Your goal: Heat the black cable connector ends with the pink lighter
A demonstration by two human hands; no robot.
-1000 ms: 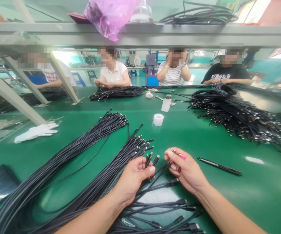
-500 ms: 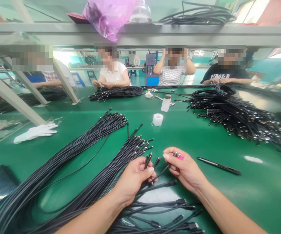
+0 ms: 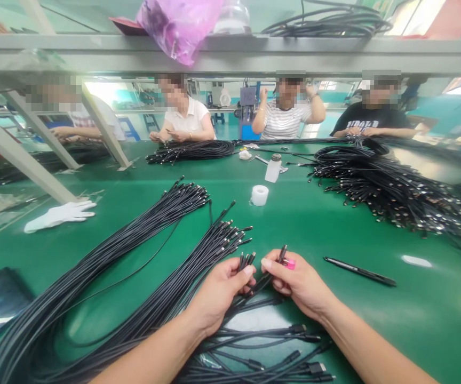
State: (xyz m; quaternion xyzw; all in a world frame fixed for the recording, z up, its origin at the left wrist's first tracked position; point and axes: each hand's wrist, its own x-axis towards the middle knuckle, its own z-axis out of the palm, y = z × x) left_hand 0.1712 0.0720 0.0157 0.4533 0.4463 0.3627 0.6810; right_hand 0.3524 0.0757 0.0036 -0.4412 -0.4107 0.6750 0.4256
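Green tabletop (image 3: 302, 229) lies underneath. Several black connectors (image 3: 247, 260) sit pinched in the left hand (image 3: 219, 292), tips up; just beside it, the right hand (image 3: 304, 280) grips another cable end (image 3: 283, 253) between thumb and fingers. Cable bundles (image 3: 134, 237) lie left, a pen (image 3: 360, 272) right.

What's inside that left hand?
Black connectors poke up out of the left hand. Its grip covers whatever sits lower inside, so I can't tell exactly how many it holds.
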